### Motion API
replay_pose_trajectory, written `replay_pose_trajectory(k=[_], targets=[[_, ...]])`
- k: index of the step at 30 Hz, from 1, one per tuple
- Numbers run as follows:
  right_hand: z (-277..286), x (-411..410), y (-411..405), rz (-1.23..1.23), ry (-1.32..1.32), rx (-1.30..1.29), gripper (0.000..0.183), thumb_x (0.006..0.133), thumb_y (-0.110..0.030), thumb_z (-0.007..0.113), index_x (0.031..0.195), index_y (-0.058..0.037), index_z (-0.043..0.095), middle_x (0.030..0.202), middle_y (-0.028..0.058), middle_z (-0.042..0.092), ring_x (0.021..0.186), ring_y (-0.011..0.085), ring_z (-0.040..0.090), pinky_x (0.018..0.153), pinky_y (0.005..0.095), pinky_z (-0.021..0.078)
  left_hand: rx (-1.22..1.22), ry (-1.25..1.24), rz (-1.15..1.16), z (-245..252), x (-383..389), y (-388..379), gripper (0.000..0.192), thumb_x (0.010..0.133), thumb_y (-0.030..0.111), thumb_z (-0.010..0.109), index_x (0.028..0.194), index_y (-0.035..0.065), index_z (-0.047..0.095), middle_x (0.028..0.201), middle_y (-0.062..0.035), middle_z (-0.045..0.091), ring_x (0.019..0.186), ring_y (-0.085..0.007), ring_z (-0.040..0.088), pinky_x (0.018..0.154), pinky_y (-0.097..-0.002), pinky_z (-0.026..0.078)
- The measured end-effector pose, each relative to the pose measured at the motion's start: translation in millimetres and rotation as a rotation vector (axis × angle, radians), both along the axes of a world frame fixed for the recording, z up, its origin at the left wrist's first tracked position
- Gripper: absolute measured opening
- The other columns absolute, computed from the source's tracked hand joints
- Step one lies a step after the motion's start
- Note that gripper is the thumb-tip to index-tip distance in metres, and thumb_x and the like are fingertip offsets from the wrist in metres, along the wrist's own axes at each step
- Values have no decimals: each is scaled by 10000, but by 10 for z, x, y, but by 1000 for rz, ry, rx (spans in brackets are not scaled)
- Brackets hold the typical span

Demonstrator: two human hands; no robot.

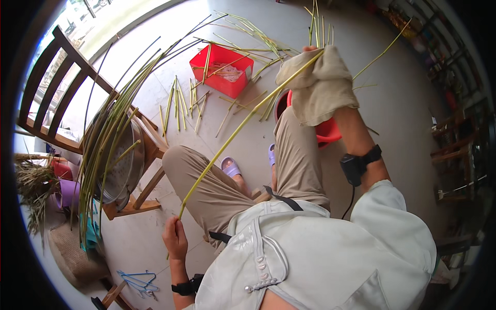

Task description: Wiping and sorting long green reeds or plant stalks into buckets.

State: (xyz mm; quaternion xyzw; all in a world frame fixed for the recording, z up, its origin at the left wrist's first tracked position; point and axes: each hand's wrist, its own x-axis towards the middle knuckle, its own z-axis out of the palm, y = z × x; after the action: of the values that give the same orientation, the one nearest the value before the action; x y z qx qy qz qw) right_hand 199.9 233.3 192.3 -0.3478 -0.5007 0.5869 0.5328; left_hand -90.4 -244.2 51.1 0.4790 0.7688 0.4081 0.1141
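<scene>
My left hand point(176, 237) is closed round the near end of a long green-yellow plant stalk point(228, 141), with a short piece reaching past it. The stalk runs up and to the right across my lap. At its far part, a beige cloth point(323, 83) wraps my right hand point(309, 48), of which only fingertips show; the stalk passes into or against the cloth, and the hidden grip cannot be made out. Several more stalk ends stick up just beyond the cloth. Below it a red bucket point(328, 131) stands by my knee, partly covered.
A wooden chair point(73, 62) at the left bears a metal basin point(135, 155) and a bundle of long stalks point(112, 143). A red plastic box point(232, 87) stands on the floor among cut stalk pieces point(178, 102). Blue clothes hangers point(139, 281) lie at the lower left.
</scene>
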Motion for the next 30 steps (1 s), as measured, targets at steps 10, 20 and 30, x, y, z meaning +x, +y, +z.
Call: replay_pose_trajectory(k=[10,20,30], targets=[[1679,1290,-483,-449,29,149,210,963,-316,576,969,-111,621,965,0,617,924,126,557,857,292,474,297,473,-385,820,329,1852,387,853,16,626,1235,69,581,1003,-112,646,836,-278,616,748,-381,489],[2629,3076,-414,-1005,-104,499,221,916,-260,572,1053,-95,626,1031,33,646,958,173,593,914,293,446,373,234,-167,690,112,2478,336,926,58,575,1261,65,568,1099,-147,643,845,-243,667,731,-336,536],[1602,2653,424,-849,-603,353,304,913,-353,526,914,-97,689,969,36,675,879,194,578,845,335,416,26,-138,-286,-40,-91,2916,207,883,53,622,1090,51,624,885,-147,682,717,-214,676,654,-324,520]])
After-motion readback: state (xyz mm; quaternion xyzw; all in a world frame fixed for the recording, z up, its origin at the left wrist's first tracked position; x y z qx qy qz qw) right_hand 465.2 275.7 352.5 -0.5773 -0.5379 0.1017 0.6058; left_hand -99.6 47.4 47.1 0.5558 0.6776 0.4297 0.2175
